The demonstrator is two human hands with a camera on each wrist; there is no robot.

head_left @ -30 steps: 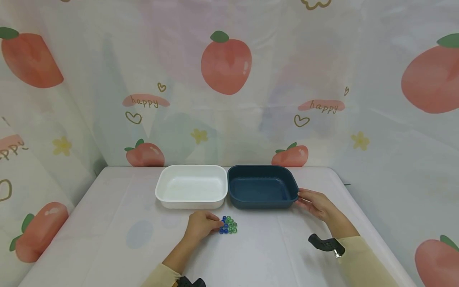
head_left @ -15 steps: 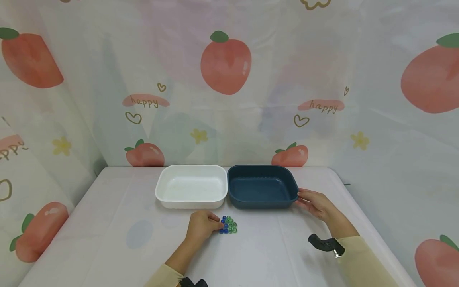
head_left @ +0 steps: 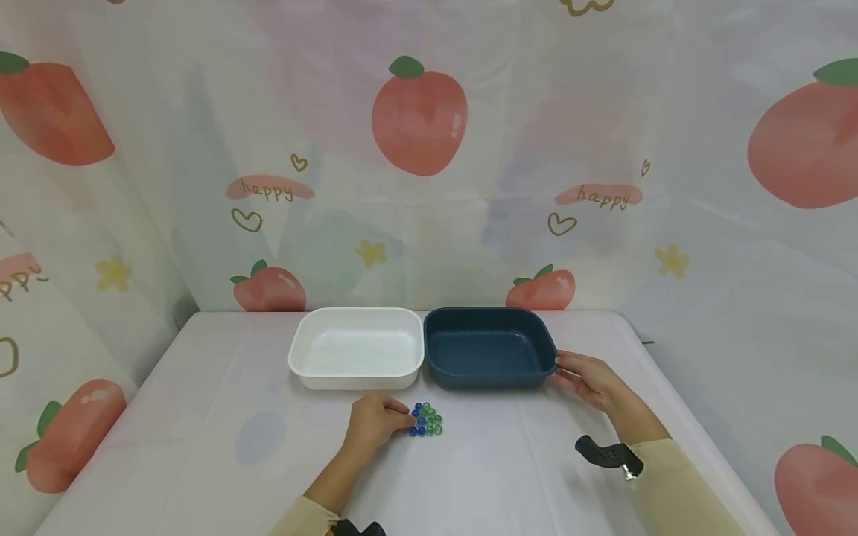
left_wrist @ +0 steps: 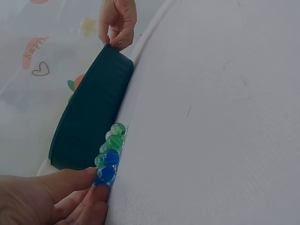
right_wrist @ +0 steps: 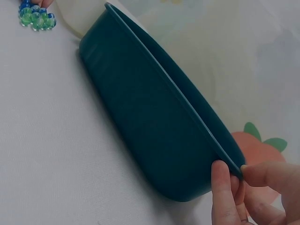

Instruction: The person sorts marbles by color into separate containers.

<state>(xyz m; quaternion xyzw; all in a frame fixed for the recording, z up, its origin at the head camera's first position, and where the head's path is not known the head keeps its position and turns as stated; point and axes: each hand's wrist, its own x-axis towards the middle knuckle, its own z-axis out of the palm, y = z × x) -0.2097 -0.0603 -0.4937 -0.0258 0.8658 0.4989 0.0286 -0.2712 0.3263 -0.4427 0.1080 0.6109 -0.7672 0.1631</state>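
Observation:
My left hand (head_left: 376,424) is at the left edge of a small cluster of blue and green glass marbles (head_left: 431,421) on the table. Its thumb and fingertips pinch a blue marble (left_wrist: 98,181), mostly hidden between them. Other blue marbles (left_wrist: 111,157) and green marbles (left_wrist: 115,141) lie right beside the fingertips. At the right end of a dark blue rectangular dish (head_left: 491,378), my right hand (head_left: 590,381) grips the rim at the corner. In the right wrist view, the thumb (right_wrist: 265,173) and fingers (right_wrist: 223,187) meet around that rim.
A white rectangular dish (head_left: 357,381) stands directly left of the dark blue one, both near the table's back edge. No marbles show inside either dish. A white cloth covers the table (head_left: 496,469). Behind it hangs a curtain (head_left: 429,223) printed with peaches.
The head view has shifted very slightly. My left fingertips have made only a tiny movement at the blue marbles, while my right hand keeps its grip on the dark blue dish.

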